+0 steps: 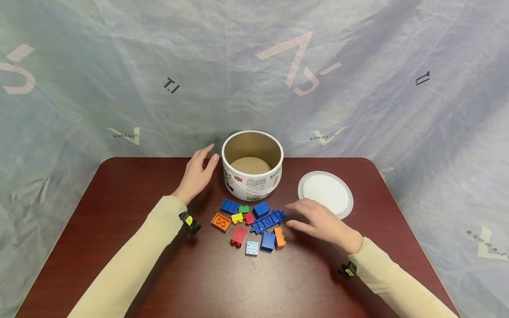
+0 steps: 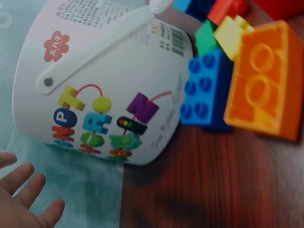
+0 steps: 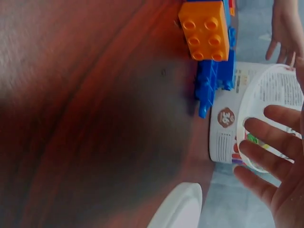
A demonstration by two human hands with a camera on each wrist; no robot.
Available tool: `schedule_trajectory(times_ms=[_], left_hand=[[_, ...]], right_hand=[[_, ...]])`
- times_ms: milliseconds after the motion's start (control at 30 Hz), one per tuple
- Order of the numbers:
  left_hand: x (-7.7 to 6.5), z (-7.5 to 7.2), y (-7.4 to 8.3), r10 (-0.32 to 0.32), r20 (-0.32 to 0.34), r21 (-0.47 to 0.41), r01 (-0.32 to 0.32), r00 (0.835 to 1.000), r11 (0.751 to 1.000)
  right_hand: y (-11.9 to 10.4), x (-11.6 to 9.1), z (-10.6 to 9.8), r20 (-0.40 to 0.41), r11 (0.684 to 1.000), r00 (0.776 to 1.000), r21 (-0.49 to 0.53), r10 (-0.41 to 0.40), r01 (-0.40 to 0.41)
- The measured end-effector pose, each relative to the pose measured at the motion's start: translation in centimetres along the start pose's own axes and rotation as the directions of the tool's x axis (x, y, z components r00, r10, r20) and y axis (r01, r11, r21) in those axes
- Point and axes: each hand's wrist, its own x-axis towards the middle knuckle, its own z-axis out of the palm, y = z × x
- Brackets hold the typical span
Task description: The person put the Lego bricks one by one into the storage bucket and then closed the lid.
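Observation:
A white round bucket (image 1: pixel 251 185) stands upright near the back of the table, its top uncovered and its handle hanging down the front. Just left of its rim is my left hand (image 1: pixel 197 173), fingers spread and apart from it. My right hand (image 1: pixel 324 223) hovers by the near edge of the white round lid (image 1: pixel 324 190) and close to the end of a blue long toy piece (image 1: pixel 268 222). Around that piece lie a blue brick (image 1: pixel 268 241), an orange brick (image 1: pixel 279 237), a red brick (image 1: pixel 238 236) and a pale blue brick (image 1: pixel 252 248). Neither hand holds anything.
Left of the pile are an upturned orange brick (image 1: pixel 221 222) and a blue studded brick (image 1: pixel 229 206), with small green (image 1: pixel 244 209) and yellow bricks (image 1: pixel 237 218) beside them. A grey printed sheet (image 1: pixel 226 66) hangs behind the dark red table (image 1: pixel 191 282).

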Motion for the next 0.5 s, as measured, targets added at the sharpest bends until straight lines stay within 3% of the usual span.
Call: schedule_trajectory(times_ms=[233, 500], left_hand=[[1.4, 1.4, 0.6, -0.036, -0.020, -0.111, 0.034, 0.999, 0.993], [1.8, 2.7, 0.6, -0.056, -0.058, -0.199, 0.044, 0.997, 0.979]], right_hand=[[-0.3, -0.2, 1.3, 0.071, 0.991, 0.989, 0.014, -0.130, 0.129], [-0.9, -0.4, 2.2, 0.112, 0.988, 0.981, 0.016, -0.156, 0.155]])
